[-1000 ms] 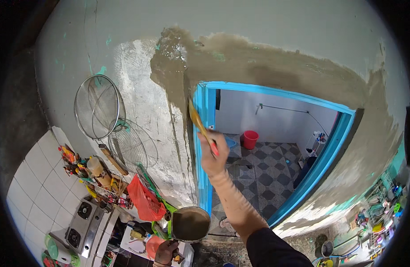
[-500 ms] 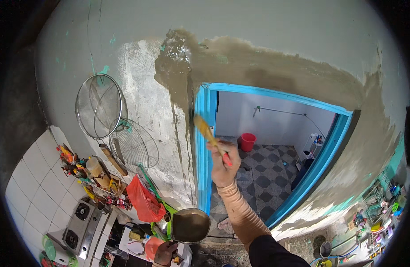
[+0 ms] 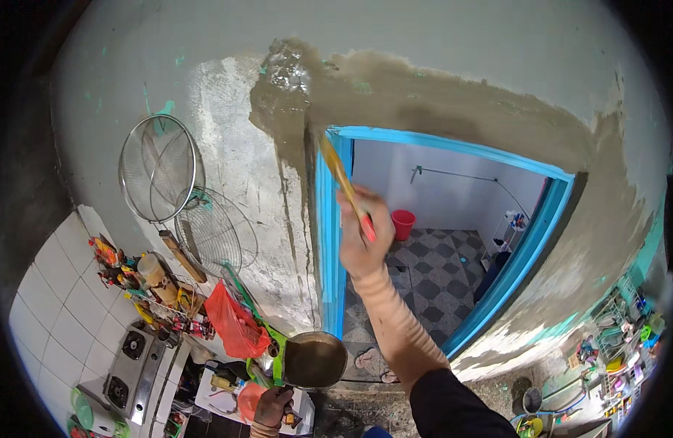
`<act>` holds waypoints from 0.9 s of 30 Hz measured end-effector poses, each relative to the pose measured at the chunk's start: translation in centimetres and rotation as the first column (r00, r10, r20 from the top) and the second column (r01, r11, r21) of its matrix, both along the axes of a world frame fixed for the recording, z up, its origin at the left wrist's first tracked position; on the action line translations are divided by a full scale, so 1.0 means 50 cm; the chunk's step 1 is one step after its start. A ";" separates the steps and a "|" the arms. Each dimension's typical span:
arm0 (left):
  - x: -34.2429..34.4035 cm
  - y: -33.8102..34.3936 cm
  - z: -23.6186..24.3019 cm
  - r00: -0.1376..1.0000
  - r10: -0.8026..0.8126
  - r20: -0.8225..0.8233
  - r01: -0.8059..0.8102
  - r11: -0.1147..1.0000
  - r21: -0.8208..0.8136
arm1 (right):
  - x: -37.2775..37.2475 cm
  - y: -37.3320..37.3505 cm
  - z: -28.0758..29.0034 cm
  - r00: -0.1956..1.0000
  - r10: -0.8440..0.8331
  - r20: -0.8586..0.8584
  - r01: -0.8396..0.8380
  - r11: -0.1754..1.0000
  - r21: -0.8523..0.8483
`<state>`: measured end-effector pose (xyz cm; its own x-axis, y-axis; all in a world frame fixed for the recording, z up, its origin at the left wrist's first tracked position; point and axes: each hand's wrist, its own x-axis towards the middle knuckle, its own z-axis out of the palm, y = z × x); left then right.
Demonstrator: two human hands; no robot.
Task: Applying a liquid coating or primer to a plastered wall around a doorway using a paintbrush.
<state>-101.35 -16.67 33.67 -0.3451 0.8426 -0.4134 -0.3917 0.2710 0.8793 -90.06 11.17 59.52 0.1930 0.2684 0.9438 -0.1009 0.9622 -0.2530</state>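
Grey-brown damp coating [image 3: 453, 109] covers the wall above the bright blue painted door frame [image 3: 453, 148] and around its upper left corner, where one patch glistens. The right hand [image 3: 366, 237] has its fingers clamped around a slim yellow paintbrush with a red handle end [image 3: 337, 169]. The brush tip is at the frame's upper left corner; whether the bristles touch the frame or the wall strip beside it, I cannot tell.

The step in hand looks like brushing the coating along that edge. The next move, I judge, calls for a steady wrist and light pressure, with the bristles kept to the wall side.

Low down, the left hand [image 3: 272, 405] supports a round dark metal pan [image 3: 314, 335], its fingers curled and seemingly clamped on the mostly hidden handle. Inside is a brownish liquid mix [image 3: 314, 361], its depth unclear; the pan would need to stay level.

Through the doorway stands a red plastic bucket [image 3: 403, 226], its contents hidden. Left of the pan hangs a thin orange-red plastic bag [image 3: 234, 321]; what it holds cannot be made out
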 end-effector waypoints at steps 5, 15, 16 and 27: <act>0.013 0.014 0.005 0.997 -0.022 0.068 0.022 1.000 0.012 | -0.022 0.017 -0.069 0.985 -0.117 0.128 0.116 0.993 0.018; 0.007 0.044 0.013 0.999 -0.014 0.028 0.013 0.999 0.047 | 0.178 -0.164 -0.254 0.670 0.736 0.101 -0.301 0.393 -0.869; 0.011 0.049 0.016 0.998 -0.040 0.056 0.035 0.997 0.075 | 0.183 -0.165 -0.268 0.680 0.727 0.096 -0.294 0.390 -0.872; 0.055 0.078 0.007 0.989 -0.149 0.017 0.146 0.983 0.114 | 0.239 -0.143 -0.380 0.650 0.397 0.648 0.185 0.744 -0.641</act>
<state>-98.62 -12.79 34.04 -0.2044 0.9250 -0.3203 -0.3778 0.2274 0.8976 -78.09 4.00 40.55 -0.5203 0.7833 0.3402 0.2993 0.5404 -0.7864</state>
